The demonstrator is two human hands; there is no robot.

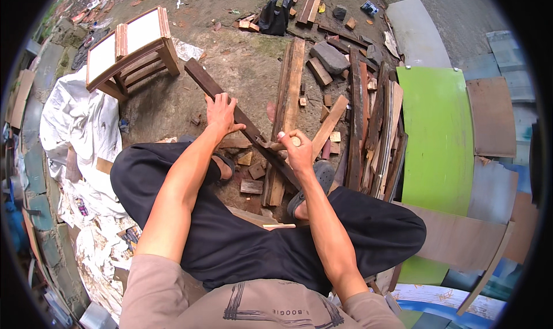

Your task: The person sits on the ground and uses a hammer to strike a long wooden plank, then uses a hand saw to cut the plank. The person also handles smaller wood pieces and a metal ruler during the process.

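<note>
A long dark wooden plank (249, 132) slants from the upper left down toward my feet. My left hand (220, 117) grips it around its middle, fingers over the top and thumb along the near side. In my right hand (298, 154) is a wooden-handled tool (275, 145), held in a closed fist with the round end of its handle showing. The tool's other end meets the plank below my left hand; its exact shape is hard to make out. Under the plank lies a pair of long lighter boards (286, 90), side by side.
Small wood offcuts (252, 185) lie around my sandalled feet. To the right are a stack of wooden strips (368, 127), a grey stone (329, 57) and a green panel (435, 139). A wooden stool-like piece with white panels (141, 35) stands upper left, near white sacking (80, 116).
</note>
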